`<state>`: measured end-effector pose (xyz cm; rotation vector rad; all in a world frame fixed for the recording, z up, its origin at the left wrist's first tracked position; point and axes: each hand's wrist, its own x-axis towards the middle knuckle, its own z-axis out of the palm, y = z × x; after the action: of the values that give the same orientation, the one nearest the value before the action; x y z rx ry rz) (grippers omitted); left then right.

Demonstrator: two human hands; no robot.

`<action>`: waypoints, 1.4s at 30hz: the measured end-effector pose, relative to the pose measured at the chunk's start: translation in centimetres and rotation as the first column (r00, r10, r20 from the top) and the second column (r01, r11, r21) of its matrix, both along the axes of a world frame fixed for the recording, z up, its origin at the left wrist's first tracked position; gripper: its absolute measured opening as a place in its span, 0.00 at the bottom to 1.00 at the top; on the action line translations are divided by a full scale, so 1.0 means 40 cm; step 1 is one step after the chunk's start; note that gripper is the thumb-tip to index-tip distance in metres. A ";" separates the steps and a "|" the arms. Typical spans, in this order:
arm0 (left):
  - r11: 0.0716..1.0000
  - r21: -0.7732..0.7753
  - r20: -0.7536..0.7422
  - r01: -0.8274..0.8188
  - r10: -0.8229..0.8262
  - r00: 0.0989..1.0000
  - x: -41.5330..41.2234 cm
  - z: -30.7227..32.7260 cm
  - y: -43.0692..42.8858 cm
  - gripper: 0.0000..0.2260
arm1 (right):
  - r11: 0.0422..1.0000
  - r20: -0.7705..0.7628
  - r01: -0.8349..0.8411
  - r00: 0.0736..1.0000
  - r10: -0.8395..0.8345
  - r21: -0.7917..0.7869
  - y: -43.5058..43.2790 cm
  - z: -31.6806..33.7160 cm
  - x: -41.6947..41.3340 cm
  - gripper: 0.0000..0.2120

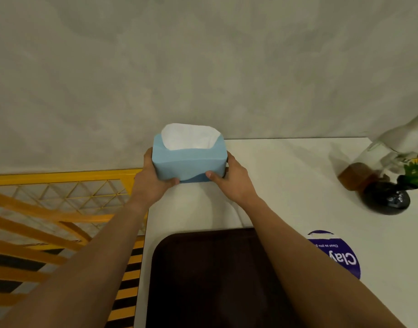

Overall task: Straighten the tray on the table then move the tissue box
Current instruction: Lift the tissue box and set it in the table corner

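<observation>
A light blue tissue box (190, 163) with white tissue showing at its top is at the far left corner of the white table (286, 176), close to the grey wall. My left hand (153, 178) grips its left end and my right hand (229, 178) grips its right end, thumbs on the near face. Whether the box rests on the table or hangs just above it, I cannot tell. A dark brown tray (210, 275) lies on the table near me, between my forearms, its sides parallel to the table edge.
A round purple sticker (338, 254) lies on the table right of the tray. At the far right stand a clear bottle with brown liquid (359, 171) and a black vase with green leaves (390, 197). Yellow railings (49, 209) run left of the table.
</observation>
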<state>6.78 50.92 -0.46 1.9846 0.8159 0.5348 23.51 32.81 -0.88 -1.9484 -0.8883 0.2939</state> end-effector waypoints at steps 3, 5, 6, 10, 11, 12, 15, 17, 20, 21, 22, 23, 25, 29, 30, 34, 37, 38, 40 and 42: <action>1.000 0.025 -0.030 -0.019 0.019 0.999 0.021 -0.009 0.025 0.48 | 1.000 0.005 0.003 1.000 -0.003 -0.029 0.019 -0.003 0.029 0.36; 0.999 0.033 -0.067 -0.029 0.031 0.997 0.029 -0.012 0.044 0.46 | 0.999 0.000 0.002 1.000 -0.002 -0.047 0.033 -0.003 0.044 0.37; 0.999 0.035 -0.081 -0.033 0.035 0.996 0.033 -0.013 0.053 0.45 | 0.999 0.000 0.000 1.000 0.000 -0.054 0.041 -0.003 0.050 0.37; 0.998 0.034 -0.109 -0.049 0.053 0.993 0.047 -0.014 0.081 0.42 | 0.992 0.021 -0.002 1.000 0.005 -0.123 0.065 -0.013 0.072 0.34; 0.998 0.039 -0.114 -0.051 0.056 0.992 0.050 -0.014 0.086 0.42 | 0.989 0.030 0.001 1.000 0.003 -0.147 0.069 -0.017 0.077 0.32; 0.998 0.047 -0.118 -0.050 0.055 0.991 0.053 -0.014 0.090 0.42 | 0.986 0.043 0.003 0.999 0.004 -0.167 0.073 -0.021 0.081 0.31; 0.997 0.068 -0.123 -0.043 0.051 0.991 0.060 -0.012 0.094 0.43 | 0.982 0.065 0.009 0.998 0.004 -0.190 0.084 -0.030 0.090 0.29; 0.997 0.068 -0.115 -0.042 0.050 0.992 0.065 -0.009 0.094 0.43 | 0.980 0.071 0.008 0.997 0.006 -0.199 0.089 -0.033 0.096 0.28; 0.997 0.068 -0.119 -0.038 0.046 0.992 0.072 -0.008 0.097 0.42 | 0.973 0.045 -0.001 0.999 0.012 -0.230 0.094 -0.032 0.106 0.29; 0.997 0.066 -0.121 -0.041 0.048 0.991 0.074 -0.010 0.099 0.42 | 0.970 0.038 -0.001 0.999 0.011 -0.245 0.095 -0.030 0.107 0.29; 0.997 0.064 -0.124 -0.044 0.052 0.991 0.075 -0.012 0.100 0.41 | 0.965 0.038 0.000 0.999 0.010 -0.261 0.097 -0.028 0.107 0.29; 0.997 0.062 -0.126 -0.048 0.056 0.991 0.077 -0.014 0.101 0.39 | 0.961 0.042 0.003 0.999 0.009 -0.276 0.099 -0.026 0.108 0.29; 0.996 0.068 -0.125 -0.052 0.060 0.990 0.079 -0.017 0.103 0.36 | 0.954 0.059 0.006 0.998 0.013 -0.300 0.103 -0.022 0.110 0.28; 0.995 0.085 -0.133 -0.043 0.054 0.990 0.083 -0.016 0.107 0.35 | 0.953 0.075 0.002 0.997 0.022 -0.303 0.101 -0.018 0.114 0.26; 0.995 0.094 -0.135 -0.043 0.056 0.989 0.084 -0.016 0.107 0.35 | 0.955 0.078 0.000 0.997 0.024 -0.295 0.098 -0.018 0.113 0.25; 0.994 0.090 -0.131 -0.060 0.072 0.989 0.087 -0.018 0.099 0.36 | 0.963 0.076 0.001 0.997 0.020 -0.271 0.093 -0.017 0.108 0.24; 0.994 0.084 -0.143 -0.074 0.085 0.986 0.086 -0.020 0.099 0.36 | 0.961 0.091 0.002 0.996 0.024 -0.278 0.094 -0.015 0.108 0.25; 0.994 0.076 -0.143 -0.083 0.093 0.985 0.085 -0.021 0.099 0.35 | 0.960 0.089 0.004 0.996 0.022 -0.279 0.094 -0.014 0.108 0.25; 0.993 0.059 -0.141 -0.104 0.111 0.984 0.082 -0.023 0.095 0.34 | 0.963 0.080 0.005 0.997 0.017 -0.270 0.095 -0.015 0.107 0.24; 0.992 0.051 -0.147 -0.113 0.120 0.982 0.080 -0.023 0.092 0.33 | 0.962 0.085 0.012 0.996 0.012 -0.274 0.095 -0.018 0.106 0.24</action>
<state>9.98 54.59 -1.39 2.0439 1.0264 0.4774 27.74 36.60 -1.60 -2.2311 -0.9436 0.3505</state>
